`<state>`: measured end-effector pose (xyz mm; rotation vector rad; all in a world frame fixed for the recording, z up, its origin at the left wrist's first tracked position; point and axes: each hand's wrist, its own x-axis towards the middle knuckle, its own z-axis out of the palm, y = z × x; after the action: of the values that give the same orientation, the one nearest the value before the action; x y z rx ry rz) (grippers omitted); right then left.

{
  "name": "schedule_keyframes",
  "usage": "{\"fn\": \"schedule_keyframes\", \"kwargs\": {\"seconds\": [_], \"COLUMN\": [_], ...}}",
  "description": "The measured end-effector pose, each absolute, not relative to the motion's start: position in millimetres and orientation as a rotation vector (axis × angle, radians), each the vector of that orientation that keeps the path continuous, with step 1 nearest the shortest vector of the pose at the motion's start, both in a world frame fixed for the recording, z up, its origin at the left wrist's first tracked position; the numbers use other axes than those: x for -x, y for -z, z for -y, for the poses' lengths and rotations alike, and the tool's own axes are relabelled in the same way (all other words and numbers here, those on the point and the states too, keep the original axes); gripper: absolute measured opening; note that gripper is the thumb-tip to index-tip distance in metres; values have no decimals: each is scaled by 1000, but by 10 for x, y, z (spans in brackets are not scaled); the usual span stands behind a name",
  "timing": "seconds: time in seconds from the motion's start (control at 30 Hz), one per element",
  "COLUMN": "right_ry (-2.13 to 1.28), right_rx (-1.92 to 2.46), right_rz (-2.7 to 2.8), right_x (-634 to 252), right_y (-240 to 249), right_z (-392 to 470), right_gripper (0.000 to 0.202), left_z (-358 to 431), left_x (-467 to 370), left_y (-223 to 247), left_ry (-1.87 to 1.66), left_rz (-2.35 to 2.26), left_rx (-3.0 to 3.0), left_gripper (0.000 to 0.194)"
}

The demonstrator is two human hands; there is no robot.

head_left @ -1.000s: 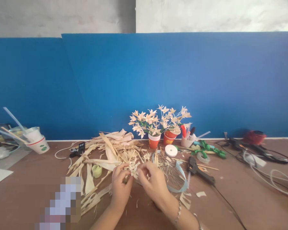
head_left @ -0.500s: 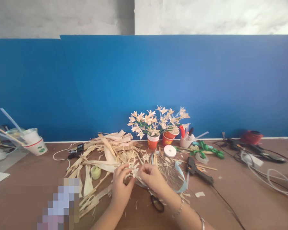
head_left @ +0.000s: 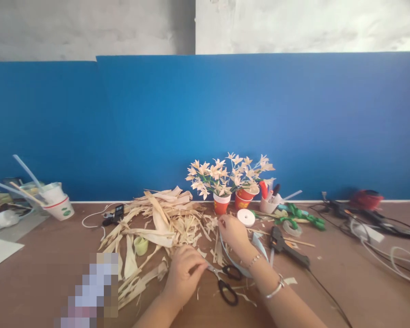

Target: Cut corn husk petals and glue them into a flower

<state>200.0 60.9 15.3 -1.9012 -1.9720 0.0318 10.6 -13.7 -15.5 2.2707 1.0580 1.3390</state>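
My left hand (head_left: 186, 269) is closed, thumb and fingers pressed together, near the tips of the scissors (head_left: 222, 272); whatever it pinches is too small to name. Farther forward, my right hand (head_left: 233, 231) reaches over the scraps with its fingers curled together, and what they hold is hidden. The scissors lie with their black handles toward me, between my two arms. Dried husk strips (head_left: 159, 214) are heaped to the left and ahead of my hands. Just beyond my right hand stand a red cup (head_left: 220, 206) of pale husk flowers (head_left: 212, 175) and a white tape roll (head_left: 246, 217).
A glue gun (head_left: 287, 248) with its cord lies right of my right forearm. Green twisted pieces (head_left: 299, 216) are behind it. White cups (head_left: 59, 207) stand far left; cables (head_left: 389, 255) spread at the right. A green cup (head_left: 141, 246) sits among the husks.
My right hand has moved forward and right, away from my left hand, which has come slightly back toward me. More of the scissors shows. The whole view has shifted slightly.
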Motion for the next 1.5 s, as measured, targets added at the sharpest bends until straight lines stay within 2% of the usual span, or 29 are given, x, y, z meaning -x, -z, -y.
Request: {"fn": "schedule_keyframes", "kwargs": {"seconds": [0.13, 0.27, 0.43, 0.53, 0.63, 0.77, 0.87, 1.0, 1.23, 1.37, 1.5], "right_ry": [-5, 58, -313, -469, -471, -300, -273, -257, -480, -594, -591], "right_rx": [1921, 1816, 1851, 1910, 1991, 2026, 2095, 2005, 1786, 1629, 1557], "right_rz": [1960, 1947, 2178, 2428, 2546, 2522, 2495, 2558, 2419, 2367, 2307], "right_x": [-1998, -1936, -1862, -1850, -1816, -1734, -1695, -1742, -1993, -2097, -2170], "right_y": [-133, -190, -368, -461, -461, -330, -264, -311, -440, -414, -337], "right_z": [-571, -456, -130, 115, 282, 323, 290, 263, 216, 199, 143], "right_gripper": [20, 18, 18, 16, 27, 51, 57, 46, 26, 27, 28], "left_z": [194, 159, 6, -52, -63, -72, -96, -115, -86, -135, -190], "left_x": [-151, -118, 80, 211, 279, 302, 321, 342, 324, 370, 417], "left_y": [128, 167, 169, 101, 49, 66, 111, 149, 129, 166, 193], "left_ry": [-1209, -1297, -1447, -1234, -953, -768, -904, -1203, -828, -909, -1323], "left_rz": [-1012, -1156, -1647, -1938, -2167, -2246, -2178, -2049, -2188, -2185, -2047], "left_rx": [-2292, -2214, -2090, -2178, -2258, -2234, -2221, -2234, -2221, -2180, -2218], "left_gripper": [17, 19, 28, 42, 40, 24, 20, 21, 43, 25, 19]}}
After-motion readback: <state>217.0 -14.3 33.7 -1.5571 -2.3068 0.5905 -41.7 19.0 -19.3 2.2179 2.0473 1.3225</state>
